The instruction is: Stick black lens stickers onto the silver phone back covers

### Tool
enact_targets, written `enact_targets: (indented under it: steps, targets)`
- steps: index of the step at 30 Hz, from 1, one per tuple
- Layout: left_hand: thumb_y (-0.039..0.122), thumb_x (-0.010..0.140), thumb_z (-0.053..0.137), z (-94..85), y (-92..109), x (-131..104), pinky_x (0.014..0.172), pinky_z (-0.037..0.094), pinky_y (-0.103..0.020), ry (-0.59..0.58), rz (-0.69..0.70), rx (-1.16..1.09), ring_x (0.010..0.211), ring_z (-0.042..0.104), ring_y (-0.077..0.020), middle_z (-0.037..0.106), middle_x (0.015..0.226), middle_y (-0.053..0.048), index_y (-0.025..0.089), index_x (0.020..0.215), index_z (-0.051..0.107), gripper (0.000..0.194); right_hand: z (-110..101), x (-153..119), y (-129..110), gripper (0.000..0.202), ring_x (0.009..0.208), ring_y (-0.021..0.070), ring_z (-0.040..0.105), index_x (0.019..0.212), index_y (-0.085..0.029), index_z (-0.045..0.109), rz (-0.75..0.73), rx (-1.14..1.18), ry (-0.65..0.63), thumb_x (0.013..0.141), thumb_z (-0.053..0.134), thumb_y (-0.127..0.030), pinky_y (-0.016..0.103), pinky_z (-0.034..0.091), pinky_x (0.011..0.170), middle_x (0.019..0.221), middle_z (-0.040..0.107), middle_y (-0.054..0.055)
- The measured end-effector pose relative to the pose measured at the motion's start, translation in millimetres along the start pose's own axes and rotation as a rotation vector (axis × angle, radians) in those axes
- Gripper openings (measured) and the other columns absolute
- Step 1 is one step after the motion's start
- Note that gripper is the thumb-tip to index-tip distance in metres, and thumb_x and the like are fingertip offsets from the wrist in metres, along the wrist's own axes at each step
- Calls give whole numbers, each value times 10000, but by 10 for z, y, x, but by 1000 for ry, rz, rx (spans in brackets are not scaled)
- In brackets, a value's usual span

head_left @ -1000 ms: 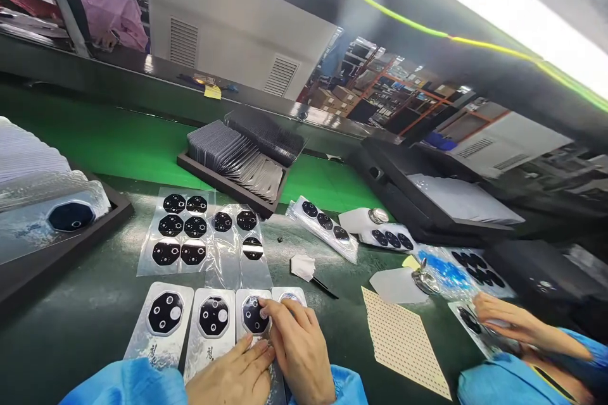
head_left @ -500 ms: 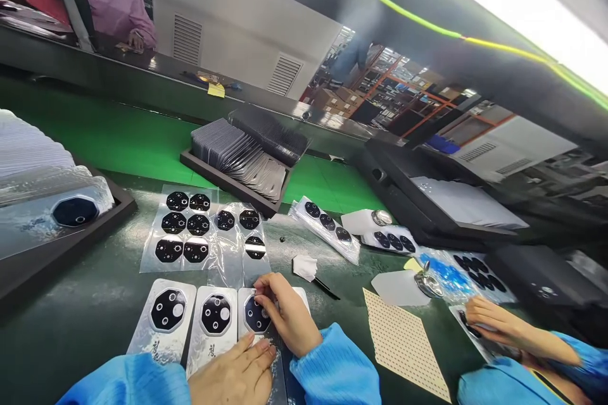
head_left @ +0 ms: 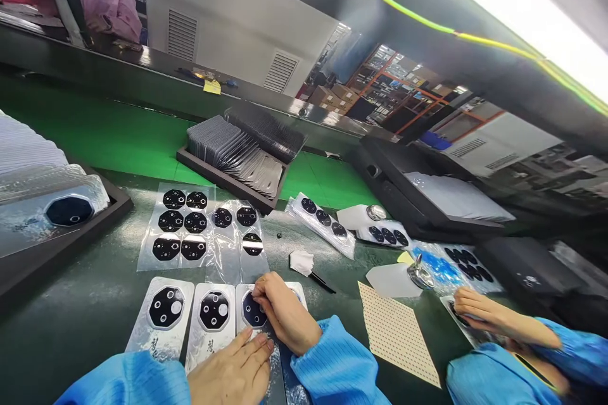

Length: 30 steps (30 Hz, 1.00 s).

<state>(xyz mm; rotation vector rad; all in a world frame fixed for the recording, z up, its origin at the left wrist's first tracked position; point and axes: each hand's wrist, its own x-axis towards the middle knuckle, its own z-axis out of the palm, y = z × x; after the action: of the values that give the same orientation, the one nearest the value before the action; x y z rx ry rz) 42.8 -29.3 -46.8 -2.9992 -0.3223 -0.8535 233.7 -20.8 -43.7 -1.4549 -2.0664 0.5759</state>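
Before me several silver phone back panels lie in a row, each bearing a black octagonal camera plate with round holes. The left panel and the second panel show most of their faces. My left hand rests flat on the lower parts of the second and third panels, fingers stretched out. Over the third panel's camera plate, my right hand is closed in a pinch at the plate's upper right. Whatever its fingertips hold is hidden. A fourth panel is partly covered by my right arm.
Clear sheets of black octagonal plates lie beyond the panels. A brush with a white wrap, a dotted beige sheet and a pump bottle are at right. Trays of panels stand behind. A co-worker's hand works at far right.
My right hand's fingers have drawn in more tightly over the third panel's camera plate. My left hand stays flat in place. The whole view has shifted slightly.
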Motion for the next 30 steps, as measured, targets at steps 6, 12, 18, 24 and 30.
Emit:
enact_targets:
  steps: [6,12,18,24,30]
  targets:
    - [174,977,350,26,20,-26,1026,372,-342,-76,6,-26,1124,599,-179,683,1182,-62,102,1075,622,298,-51,-28,-6,178,800,161,519,966,-212,457,109,34,51,878,448,-57,274,451,704,897,540,31]
    - [180,968,388,40,21,-49,1044,342,-361,-112,29,-45,1147,587,-199,663,1216,-87,86,1123,612,288,-45,63,4,159,731,145,531,923,-220,471,123,27,-16,878,484,-67,248,445,640,825,551,0]
    - [174,964,389,43,22,-58,1060,324,-360,-112,28,-37,1157,579,-202,659,1222,-89,90,1112,615,283,-52,122,11,119,717,150,491,912,-217,454,67,-49,-65,908,446,-98,267,424,640,832,524,5]
    - [177,974,380,14,13,-37,1059,327,-354,-81,13,-29,1145,588,-190,669,1206,-71,102,1084,621,275,6,114,38,144,700,164,437,874,-216,437,2,-134,-66,914,379,-91,279,376,609,823,488,14]
    - [186,977,383,6,10,-29,1044,341,-355,-98,14,-32,1149,587,-196,670,1206,-72,101,1095,625,282,18,22,5,208,742,169,455,900,-212,440,-84,-152,-66,883,341,-29,278,403,648,845,510,27]
